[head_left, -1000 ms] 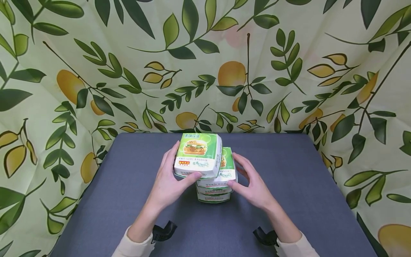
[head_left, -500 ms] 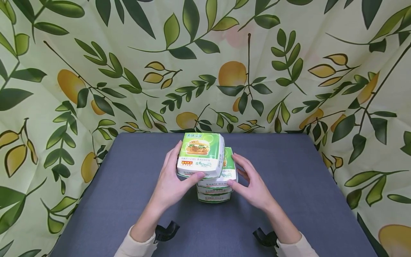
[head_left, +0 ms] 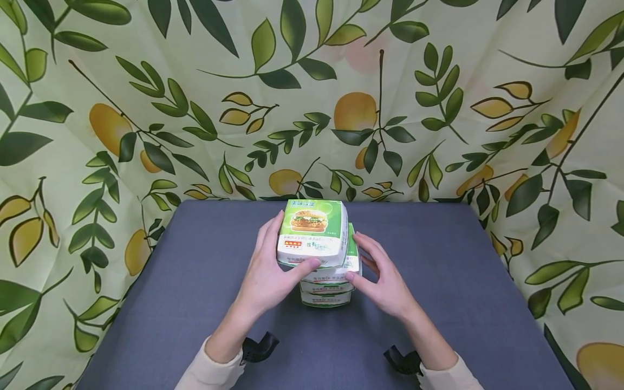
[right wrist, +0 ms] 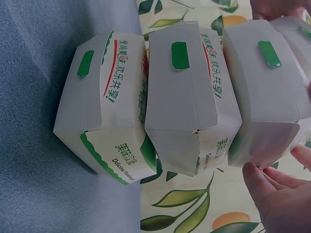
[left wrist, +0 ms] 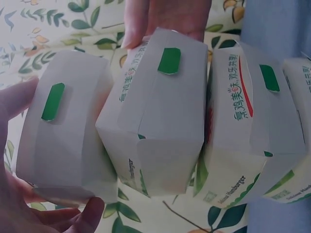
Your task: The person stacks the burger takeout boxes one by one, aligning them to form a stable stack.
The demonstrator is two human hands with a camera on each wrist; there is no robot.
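My left hand [head_left: 270,273] grips a white and green hamburger box [head_left: 312,233], thumb on its front edge and fingers along its left side. This box sits topmost, at the upper left of a stack of like boxes [head_left: 325,299], and overhangs it to the left. In the left wrist view the held box [left wrist: 68,126] tilts against the box below [left wrist: 155,111]; whether its full base touches cannot be told. My right hand [head_left: 387,279] holds the stack's upper box at its right side, thumb at the front corner. Green tabs show on the boxes' sides.
The stack stands on a dark grey-blue cloth-covered table [head_left: 439,260], near the middle toward the back. A leaf-and-fruit patterned curtain [head_left: 312,97] hangs behind and along both sides. Black straps [head_left: 260,346] circle both wrists below light sleeves.
My left hand has moved right with the top hamburger box, which now covers more of the box below. The right hand has stayed in place on the stack.
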